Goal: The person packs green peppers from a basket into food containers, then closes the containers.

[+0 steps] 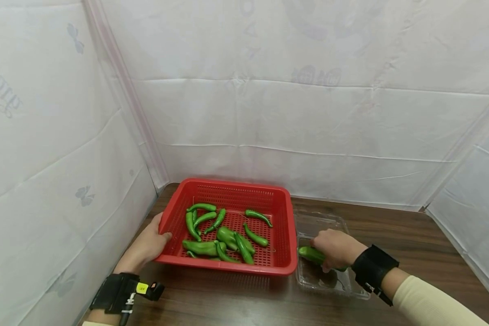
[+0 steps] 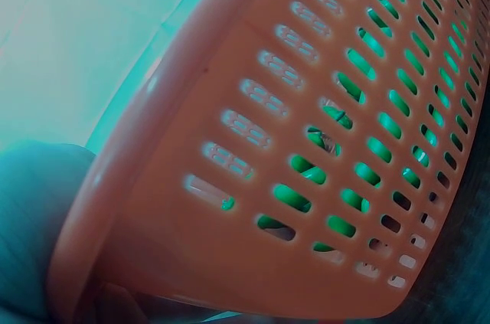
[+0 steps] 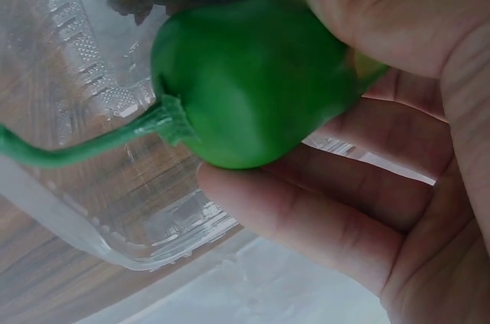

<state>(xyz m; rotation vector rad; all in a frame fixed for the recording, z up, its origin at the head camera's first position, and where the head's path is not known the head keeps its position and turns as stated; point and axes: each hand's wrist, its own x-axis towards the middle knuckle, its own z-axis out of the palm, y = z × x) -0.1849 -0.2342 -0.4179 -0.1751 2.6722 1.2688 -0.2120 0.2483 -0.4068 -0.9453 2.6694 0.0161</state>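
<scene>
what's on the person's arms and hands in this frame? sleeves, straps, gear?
Both hands are bare, no gloves. The left hand has a black wrist strap carrying a small black device with a yellow label. The right hand has a matching black wrist strap above a cream long sleeve.

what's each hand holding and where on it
The right hand grips a green pepper round its body, stem free. The left hand holds the red basket by its left rim.

Faint grey mirrored lettering shows through the white sheet walls at far left and top, too blurred to read, and the yellow wristband tag is illegible.
</scene>
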